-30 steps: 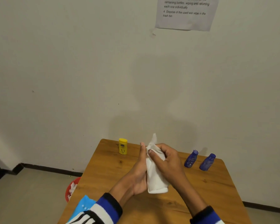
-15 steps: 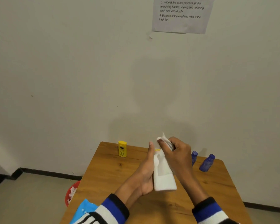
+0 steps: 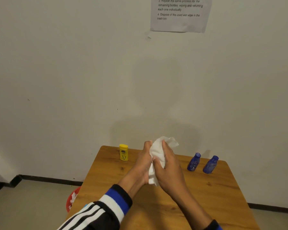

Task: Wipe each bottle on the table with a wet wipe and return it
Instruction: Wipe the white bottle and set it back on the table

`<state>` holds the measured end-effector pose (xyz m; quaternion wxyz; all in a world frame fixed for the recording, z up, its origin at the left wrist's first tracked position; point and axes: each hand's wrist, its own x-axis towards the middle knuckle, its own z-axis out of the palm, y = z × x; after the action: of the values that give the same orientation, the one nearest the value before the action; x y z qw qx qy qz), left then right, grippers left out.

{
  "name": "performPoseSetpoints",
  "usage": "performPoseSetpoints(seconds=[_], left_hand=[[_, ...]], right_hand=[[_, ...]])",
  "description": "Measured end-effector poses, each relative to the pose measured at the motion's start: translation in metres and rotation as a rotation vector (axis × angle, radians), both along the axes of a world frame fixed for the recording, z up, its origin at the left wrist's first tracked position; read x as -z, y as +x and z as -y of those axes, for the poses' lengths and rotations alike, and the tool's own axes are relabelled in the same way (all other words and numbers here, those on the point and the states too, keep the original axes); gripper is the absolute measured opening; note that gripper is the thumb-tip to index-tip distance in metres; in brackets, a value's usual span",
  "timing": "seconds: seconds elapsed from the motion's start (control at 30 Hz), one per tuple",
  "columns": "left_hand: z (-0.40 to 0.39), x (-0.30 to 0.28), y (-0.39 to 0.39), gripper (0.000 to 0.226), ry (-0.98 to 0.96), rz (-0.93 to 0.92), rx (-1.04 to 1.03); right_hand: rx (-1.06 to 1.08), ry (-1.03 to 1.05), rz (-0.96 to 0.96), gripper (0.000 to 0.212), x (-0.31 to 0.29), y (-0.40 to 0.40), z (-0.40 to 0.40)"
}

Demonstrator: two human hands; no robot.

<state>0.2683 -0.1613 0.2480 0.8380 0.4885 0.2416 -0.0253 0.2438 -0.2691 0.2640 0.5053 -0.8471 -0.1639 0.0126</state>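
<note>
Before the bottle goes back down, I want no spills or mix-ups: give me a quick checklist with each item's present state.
1. Both hands on the load: left hand and right hand wrap it. Ok.
2. Wet wipe covers the bottle: ok; the bottle itself is hidden.
3. Cap closed: cannot tell.
4. Free spot on the table in front: ok.
5. Yellow bottle and two blue bottles upright, apart from the hands: ok.
6. Wiping finished: cannot tell.

Pretty dim, warm-ish indoor light. Soft blurry shadows fall on the plain off-white wall (image 3: 73, 80) in the centre of the frame, just above the brown wooden table (image 3: 214, 193). No glare. Wide-angle bending at the edges, lower left corner goes dark, everything slightly soft.
</note>
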Motion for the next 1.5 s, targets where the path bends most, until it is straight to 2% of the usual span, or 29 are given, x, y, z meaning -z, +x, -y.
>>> performPoseSetpoints(seconds=[0.07, 0.13, 0.17, 0.27, 0.4, 0.5, 0.57, 0.67, 0.77, 0.83, 0.93, 1.03, 1.2, 1.3, 1.37, 1.43, 1.5], left_hand=[[-0.002, -0.001, 0.002, 0.039, 0.026, -0.052, -0.052], [-0.006, -0.002, 0.006, 0.027, 0.092, -0.085, -0.132], [-0.006, -0.002, 0.007, 0.024, 0.116, -0.075, -0.156], [-0.002, 0.0, 0.005, 0.044, 0.068, -0.013, -0.163], [0.009, 0.0, -0.005, 0.074, 0.045, 0.05, -0.085], [0.015, -0.002, -0.008, 0.074, 0.124, 0.145, -0.104], [0.018, -0.006, -0.011, 0.074, 0.179, 0.226, -0.131], [0.012, -0.012, -0.008, 0.068, 0.208, 0.251, -0.166], [-0.003, -0.016, 0.0, 0.068, 0.119, 0.162, -0.235], [-0.011, -0.015, 0.003, 0.072, 0.084, 0.094, -0.256], [-0.004, -0.01, -0.003, 0.072, 0.049, 0.165, -0.253], [0.012, -0.004, -0.011, 0.077, 0.013, 0.25, -0.205], [0.002, -0.011, -0.007, 0.089, -0.199, 0.11, -0.169], [-0.017, -0.008, -0.011, 0.09, -0.303, 0.077, -0.003], [-0.021, 0.0, -0.019, 0.087, -0.356, 0.09, 0.162], [-0.016, 0.01, -0.027, 0.084, -0.41, 0.161, 0.317], [-0.01, 0.016, -0.031, 0.077, -0.407, 0.236, 0.375]], right_hand=[[-0.021, 0.126, -0.149, 0.059, -0.001, 0.0, 0.003], [-0.066, 0.243, -0.319, 0.043, 0.001, -0.003, 0.004], [-0.082, 0.241, -0.343, 0.034, 0.003, -0.005, 0.004], [-0.083, 0.224, -0.287, 0.012, 0.004, -0.004, 0.005], [-0.018, 0.116, -0.143, 0.034, 0.001, 0.008, 0.008], [0.029, 0.026, -0.073, 0.05, 0.0, 0.018, 0.011], [0.04, 0.053, -0.054, 0.053, 0.0, 0.02, 0.01], [0.0, 0.153, -0.045, 0.041, 0.003, 0.012, 0.008], [-0.067, 0.133, 0.002, 0.015, 0.013, -0.003, 0.006], [-0.07, 0.088, 0.062, 0.01, 0.016, -0.009, 0.006], [0.001, -0.009, 0.17, 0.016, 0.013, -0.005, 0.012], [-0.027, -0.105, 0.281, 0.041, 0.009, -0.003, 0.013], [-0.136, -0.108, 0.354, 0.055, 0.02, -0.029, 0.004], [-0.209, -0.15, 0.393, 0.058, 0.031, -0.041, 0.009], [-0.244, -0.163, 0.344, 0.058, 0.029, -0.04, 0.009], [-0.265, -0.209, 0.294, 0.062, 0.02, -0.03, 0.006], [-0.274, -0.263, 0.279, 0.064, 0.007, -0.018, 0.001]])
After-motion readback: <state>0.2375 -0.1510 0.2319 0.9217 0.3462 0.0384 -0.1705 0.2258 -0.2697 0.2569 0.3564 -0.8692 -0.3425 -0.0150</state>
